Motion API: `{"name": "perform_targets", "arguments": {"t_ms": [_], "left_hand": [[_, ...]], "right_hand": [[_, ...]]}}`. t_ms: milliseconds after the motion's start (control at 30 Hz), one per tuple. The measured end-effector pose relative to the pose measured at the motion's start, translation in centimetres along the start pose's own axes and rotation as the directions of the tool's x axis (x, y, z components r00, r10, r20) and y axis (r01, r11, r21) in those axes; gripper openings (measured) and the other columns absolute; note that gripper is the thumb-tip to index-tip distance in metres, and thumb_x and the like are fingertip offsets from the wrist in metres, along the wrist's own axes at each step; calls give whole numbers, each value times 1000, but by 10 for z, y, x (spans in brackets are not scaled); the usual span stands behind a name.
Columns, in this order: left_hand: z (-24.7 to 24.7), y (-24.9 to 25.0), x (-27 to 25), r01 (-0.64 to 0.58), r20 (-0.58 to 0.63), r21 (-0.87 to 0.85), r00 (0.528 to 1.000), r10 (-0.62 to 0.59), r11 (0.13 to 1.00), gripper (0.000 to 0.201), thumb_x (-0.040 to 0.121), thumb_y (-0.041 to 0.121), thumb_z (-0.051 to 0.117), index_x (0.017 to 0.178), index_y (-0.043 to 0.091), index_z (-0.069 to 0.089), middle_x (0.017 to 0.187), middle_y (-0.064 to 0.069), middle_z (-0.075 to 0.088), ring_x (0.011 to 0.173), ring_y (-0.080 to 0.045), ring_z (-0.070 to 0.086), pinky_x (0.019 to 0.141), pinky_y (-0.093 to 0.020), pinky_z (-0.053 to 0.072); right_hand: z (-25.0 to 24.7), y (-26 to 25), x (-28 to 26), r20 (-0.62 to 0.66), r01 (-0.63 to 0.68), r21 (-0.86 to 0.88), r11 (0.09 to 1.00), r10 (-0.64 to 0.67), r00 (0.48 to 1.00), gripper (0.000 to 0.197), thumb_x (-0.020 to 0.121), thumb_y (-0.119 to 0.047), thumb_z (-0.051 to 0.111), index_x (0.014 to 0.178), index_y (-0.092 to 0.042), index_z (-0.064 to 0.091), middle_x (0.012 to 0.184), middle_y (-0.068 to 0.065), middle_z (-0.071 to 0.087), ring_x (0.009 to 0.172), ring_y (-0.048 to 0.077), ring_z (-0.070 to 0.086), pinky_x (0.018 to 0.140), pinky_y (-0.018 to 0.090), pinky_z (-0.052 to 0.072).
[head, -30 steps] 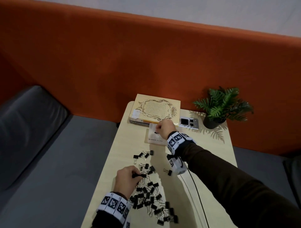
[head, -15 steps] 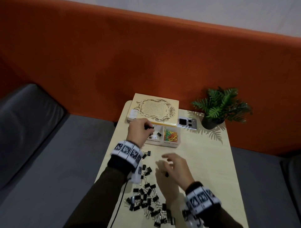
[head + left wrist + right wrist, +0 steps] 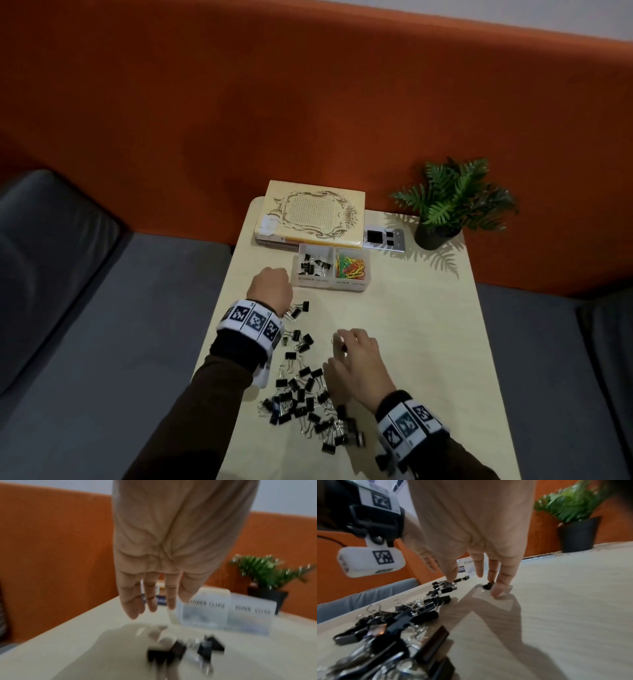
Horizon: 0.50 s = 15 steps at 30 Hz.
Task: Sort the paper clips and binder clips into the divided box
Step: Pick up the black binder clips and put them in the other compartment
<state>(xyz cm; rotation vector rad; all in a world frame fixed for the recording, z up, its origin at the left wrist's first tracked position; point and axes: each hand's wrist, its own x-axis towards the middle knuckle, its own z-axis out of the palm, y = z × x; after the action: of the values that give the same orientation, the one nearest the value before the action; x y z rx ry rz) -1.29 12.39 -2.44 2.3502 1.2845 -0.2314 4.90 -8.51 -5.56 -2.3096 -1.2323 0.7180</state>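
The clear divided box stands mid-table; its left compartment holds black binder clips, its right one coloured paper clips. A loose pile of binder clips lies near the table's front. My left hand hovers just left of the box, fingers straight and empty in the left wrist view, above a few blurred clips. My right hand reaches down right of the pile. Its fingertips touch a lone binder clip, while the thumb stays apart.
A yellow book lies behind the box, a small grey card next to it, and a potted plant at the back right corner. The narrow table has bare wood on its right half. Grey cushions flank it.
My left hand has pulled back from over the box's left compartment, and the clip it held is gone. My right hand has lowered its fingers onto the lone clip.
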Motion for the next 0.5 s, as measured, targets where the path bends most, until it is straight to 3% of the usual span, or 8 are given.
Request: {"name": "perform_targets", "arguments": {"t_ms": [100, 233, 333, 433, 500], "left_hand": [[24, -18, -13, -78, 153, -4, 985, 77, 997, 39, 97, 11, 34, 134, 19, 47, 132, -16, 45, 119, -36, 42, 102, -47, 43], [38, -31, -34, -178, 187, -26, 966, 180, 984, 41, 97, 11, 39, 136, 22, 45, 135, -10, 41, 120, -33, 39, 107, -42, 37], [37, -40, -58, -163, 252, -67, 952, 175, 984, 44, 94, 25, 46, 138, 21, 41, 138, -9, 37, 124, -31, 35, 109, -41, 35], [38, -49, -90, -149, 344, -104, 922, 176, 983, 80, 74, 50, 63, 141, 22, 33, 140, -3, 29, 127, -26, 29, 107, -43, 39], [44, -52, -111, -141, 390, -88, 906, 165, 986, 102, 58, 49, 78, 143, 25, 26, 140, 4, 21, 127, -23, 25, 107, -41, 41]], "right_hand": [[8, -17, 10, 103, 8, -20, 1000, -6, 995, 42, 87, -35, 55, 124, -19, 40, 124, 4, 42, 110, 21, 33, 97, 34, 38], [24, -32, 23, 167, 113, -103, 988, -95, 981, 52, 86, -38, 54, 132, -30, 33, 126, 5, 40, 113, 25, 33, 94, 40, 44], [26, -34, 27, 196, 205, -200, 958, -166, 966, 41, 87, -32, 51, 127, -28, 39, 124, 6, 41, 113, 27, 36, 89, 44, 46], [18, -26, 24, 257, 213, -171, 962, -165, 952, 41, 85, -33, 53, 124, -26, 43, 124, 4, 41, 115, 26, 34, 92, 42, 45], [10, -18, 19, 350, 200, -135, 970, -142, 926, 57, 76, -34, 63, 127, -27, 39, 126, 2, 37, 117, 23, 30, 97, 39, 42]]}}
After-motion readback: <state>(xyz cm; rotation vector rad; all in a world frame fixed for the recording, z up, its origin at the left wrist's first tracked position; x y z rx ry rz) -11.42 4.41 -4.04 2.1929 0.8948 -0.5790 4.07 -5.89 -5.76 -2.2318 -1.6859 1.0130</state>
